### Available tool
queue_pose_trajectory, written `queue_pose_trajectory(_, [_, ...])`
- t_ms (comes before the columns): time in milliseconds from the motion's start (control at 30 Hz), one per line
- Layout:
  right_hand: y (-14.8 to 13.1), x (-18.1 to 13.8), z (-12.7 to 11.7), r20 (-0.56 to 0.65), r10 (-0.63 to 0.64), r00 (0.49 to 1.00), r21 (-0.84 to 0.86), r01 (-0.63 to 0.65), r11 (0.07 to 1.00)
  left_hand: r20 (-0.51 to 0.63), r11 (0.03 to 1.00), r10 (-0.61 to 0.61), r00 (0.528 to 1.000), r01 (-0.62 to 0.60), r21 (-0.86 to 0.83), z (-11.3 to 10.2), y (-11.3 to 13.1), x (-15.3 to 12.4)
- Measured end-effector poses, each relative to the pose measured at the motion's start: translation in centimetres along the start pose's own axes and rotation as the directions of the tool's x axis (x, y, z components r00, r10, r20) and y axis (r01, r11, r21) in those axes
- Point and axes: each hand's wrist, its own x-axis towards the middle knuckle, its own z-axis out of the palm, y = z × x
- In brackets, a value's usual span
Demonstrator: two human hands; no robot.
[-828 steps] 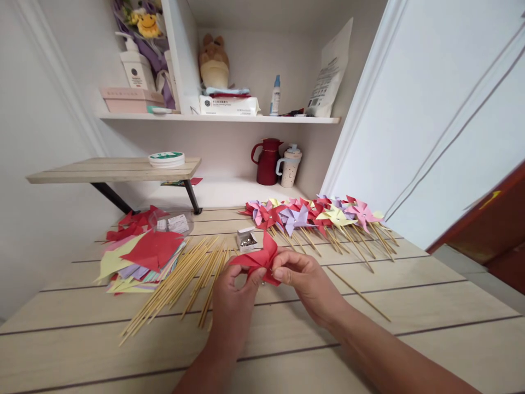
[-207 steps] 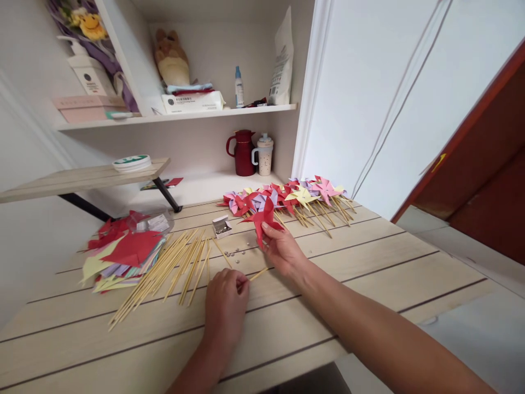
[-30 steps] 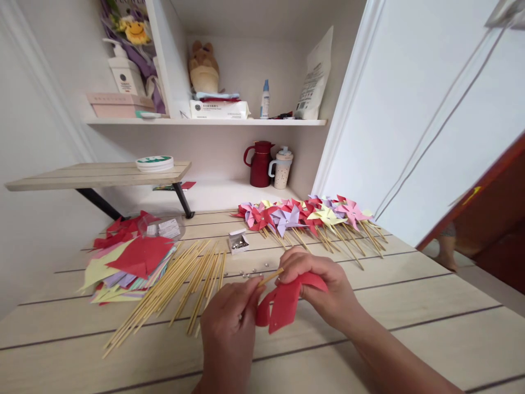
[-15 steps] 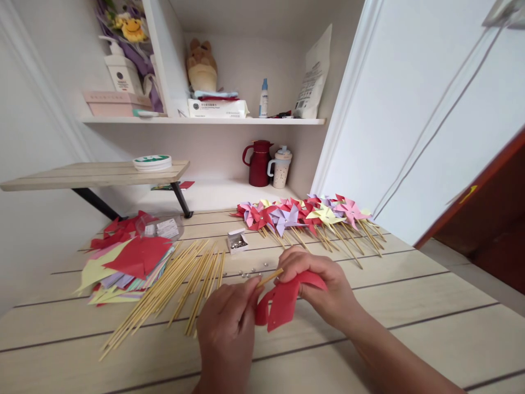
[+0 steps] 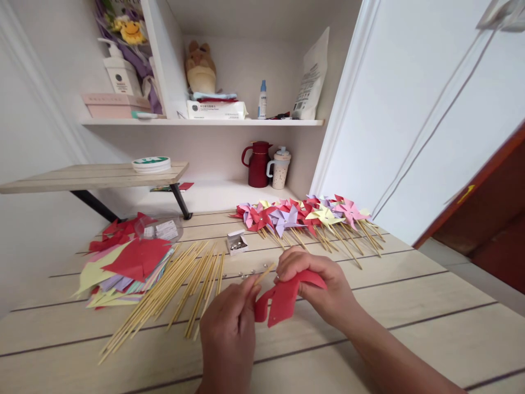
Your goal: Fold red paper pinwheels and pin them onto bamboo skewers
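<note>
In my left hand [image 5: 230,323] a thin wooden stick [image 5: 264,274] is pinched between thumb and fingers, its tip pointing up and right. My right hand [image 5: 314,279] is closed on a curled piece of red paper [image 5: 283,303], whose strips bend down and to the left. A small shiny spot shows at the right fingertips, too small to name. The stick's tip lies close to the right fingers; whether it touches the paper I cannot tell. Behind my hands stands a small open white box [image 5: 237,242] of metal pins, with several loose pins on the table beyond my left hand.
Loose wooden sticks [image 5: 159,298] lie left of my hands. Farther left is a stack of coloured paper sheets [image 5: 137,260] beside a clear plastic container [image 5: 164,229]. Finished paper pinwheels [image 5: 287,218] rest at the back right. A red jug [image 5: 260,164] and a cup [image 5: 280,169] stand behind.
The stick's tip has drawn back slightly down and left, opening a small gap from the right fingers. My right hand keeps its hold on the red paper.
</note>
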Motion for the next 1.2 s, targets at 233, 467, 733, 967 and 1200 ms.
queue_pose_trajectory(233, [0.3, 0.1, -0.3, -0.038, 0.041, 0.998, 0.007, -0.041, 0.999, 0.152, 0.889, -0.363, 0.919, 0.390, -0.240, -0.3, 0.8, 1.2])
queue_pose_trajectory(467, [0.2, 0.1, -0.2, -0.049, 0.041, 0.998, 0.026, -0.040, 0.999, 0.201, 0.839, -0.425, 0.883, 0.467, -0.278, -0.3, 0.9, 1.1])
queue_pose_trajectory(733, [0.1, 0.1, -0.3, -0.036, 0.031, 0.999, 0.033, -0.030, 0.999, 0.275, 0.749, -0.487, 0.829, 0.558, -0.357, -0.1, 0.3, 1.1])
queue_pose_trajectory(967, [0.0, 0.0, 0.0, -0.005, 0.023, 1.000, 0.037, -0.023, 0.999, 0.218, 0.804, -0.406, 0.887, 0.460, -0.377, 0.1, 0.8, 0.9])
queue_pose_trajectory(1200, [0.0, 0.0, 0.1, -0.015, 0.012, 1.000, 0.026, -0.012, 1.000, 0.180, 0.867, -0.323, 0.929, 0.366, -0.339, 0.0, 0.9, 0.7])
